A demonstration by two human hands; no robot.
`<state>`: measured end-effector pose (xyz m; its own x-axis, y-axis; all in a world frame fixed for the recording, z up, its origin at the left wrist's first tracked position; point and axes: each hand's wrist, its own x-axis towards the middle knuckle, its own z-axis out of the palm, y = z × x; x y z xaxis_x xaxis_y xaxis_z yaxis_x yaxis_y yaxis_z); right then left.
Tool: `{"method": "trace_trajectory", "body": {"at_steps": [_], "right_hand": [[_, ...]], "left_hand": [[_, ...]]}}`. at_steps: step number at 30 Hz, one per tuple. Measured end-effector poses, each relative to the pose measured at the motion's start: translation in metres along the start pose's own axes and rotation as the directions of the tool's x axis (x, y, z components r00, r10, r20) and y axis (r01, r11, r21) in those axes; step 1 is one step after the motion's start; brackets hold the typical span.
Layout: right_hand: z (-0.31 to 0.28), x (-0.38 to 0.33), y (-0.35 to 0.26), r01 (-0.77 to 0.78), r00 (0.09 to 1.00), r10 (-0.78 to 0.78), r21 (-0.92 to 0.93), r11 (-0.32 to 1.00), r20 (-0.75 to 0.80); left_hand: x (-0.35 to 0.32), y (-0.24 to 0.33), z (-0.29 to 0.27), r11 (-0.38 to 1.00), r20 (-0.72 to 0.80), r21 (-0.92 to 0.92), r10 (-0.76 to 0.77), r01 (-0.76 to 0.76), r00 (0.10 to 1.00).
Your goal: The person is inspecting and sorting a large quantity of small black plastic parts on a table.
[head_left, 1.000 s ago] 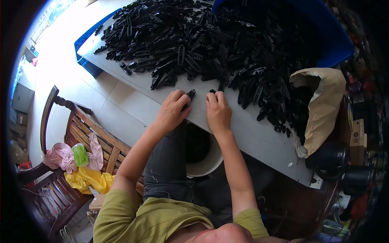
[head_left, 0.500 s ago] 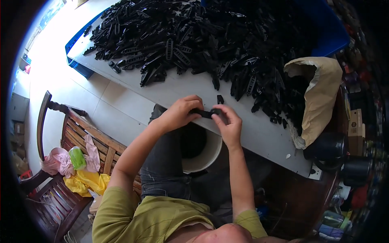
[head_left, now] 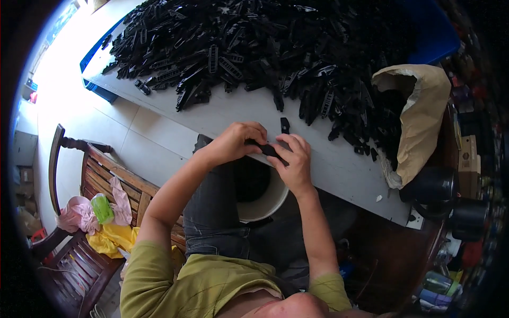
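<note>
A long black plastic part (head_left: 269,152) is held between both hands over the near edge of the white table (head_left: 212,121). My left hand (head_left: 236,142) grips its left end, with the fingers curled round it. On the other end my right hand (head_left: 295,161) is closed, thumb and fingers at the part's side. The part slants down to the right; its ends are partly hidden by fingers. Just beyond the right hand lies a small black piece (head_left: 285,125). Beneath the hands stands a white bucket (head_left: 275,204) with dark contents I cannot make out.
A large heap of black plastic parts (head_left: 233,42) covers the table's far side. At the right stands an open brown paper bag (head_left: 427,122), with a black container (head_left: 429,185) nearby. A wooden chair (head_left: 119,172) with cloths on it is at the left.
The part has tilted, its right end now lower and nearer me. My right hand's fingers have shifted along it from a pinch at the end. The whole view has moved slightly.
</note>
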<state>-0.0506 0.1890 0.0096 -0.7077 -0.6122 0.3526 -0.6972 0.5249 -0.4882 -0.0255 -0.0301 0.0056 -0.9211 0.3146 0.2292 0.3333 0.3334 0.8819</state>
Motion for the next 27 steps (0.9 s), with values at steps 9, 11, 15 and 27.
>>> {"method": "trace_trajectory", "body": {"at_steps": [9,11,15,27], "right_hand": [[0.006,0.029,-0.007,-0.268,0.952,0.257,-0.042,0.963,-0.167],[0.012,0.048,-0.003,-0.394,0.919,0.367,-0.259,0.882,-0.148],[0.018,0.047,0.012,-0.311,0.949,0.296,-0.166,0.936,-0.109],[-0.012,-0.017,0.031,-0.149,0.950,0.106,-0.125,0.981,-0.295]], "left_hand": [[-0.007,0.008,0.000,0.990,0.064,0.082,0.109,-0.114,0.992],[0.002,0.012,-0.004,0.989,0.115,0.087,0.111,-0.122,0.987],[0.043,0.003,0.000,0.870,-0.145,0.487,-0.010,0.080,0.989],[0.036,0.007,0.013,0.936,-0.256,0.343,0.009,0.082,0.967]]}}
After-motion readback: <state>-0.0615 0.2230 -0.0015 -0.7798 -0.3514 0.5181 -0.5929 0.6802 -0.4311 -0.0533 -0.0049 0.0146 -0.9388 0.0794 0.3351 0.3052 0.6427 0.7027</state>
